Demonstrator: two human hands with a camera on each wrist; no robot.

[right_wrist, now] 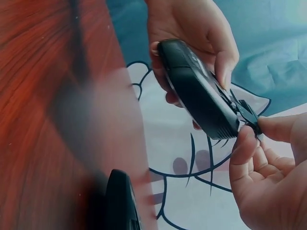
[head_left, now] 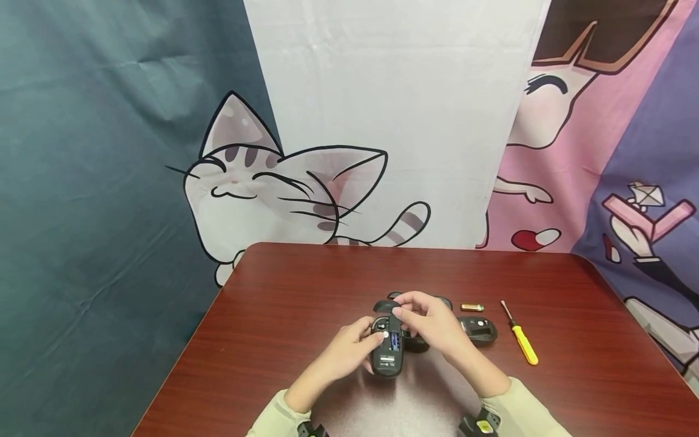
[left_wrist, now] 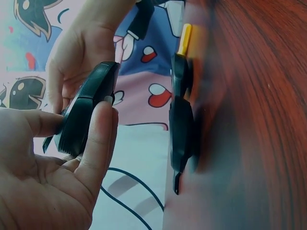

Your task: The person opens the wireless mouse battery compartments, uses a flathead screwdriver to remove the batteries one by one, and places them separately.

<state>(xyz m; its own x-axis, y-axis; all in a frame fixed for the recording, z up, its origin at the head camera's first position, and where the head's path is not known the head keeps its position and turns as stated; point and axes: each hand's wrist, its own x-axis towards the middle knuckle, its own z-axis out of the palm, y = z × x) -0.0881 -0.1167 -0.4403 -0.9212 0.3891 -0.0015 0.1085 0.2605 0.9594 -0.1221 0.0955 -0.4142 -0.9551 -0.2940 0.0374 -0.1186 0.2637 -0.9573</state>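
My left hand (head_left: 349, 351) grips a black computer mouse (head_left: 386, 363) above the table, its underside facing up. In its open battery slot a blue battery (head_left: 395, 342) shows. With thumb and fingertips my right hand (head_left: 430, 320) pinches a small black battery cover (right_wrist: 249, 115) at the mouse's end. From the side, in the right wrist view, this cover stands tilted off the mouse's underside; whether it still touches the mouse I cannot tell. Part of the slot is hidden by the cover in the head view.
Right of my hands another black mouse (head_left: 480, 331) lies underside up on the brown table (head_left: 284, 291). Behind it is a loose battery (head_left: 472, 308). A yellow-handled screwdriver (head_left: 521, 340) lies farther right. Another dark object (head_left: 417, 344), partly hidden, lies beneath my right hand.
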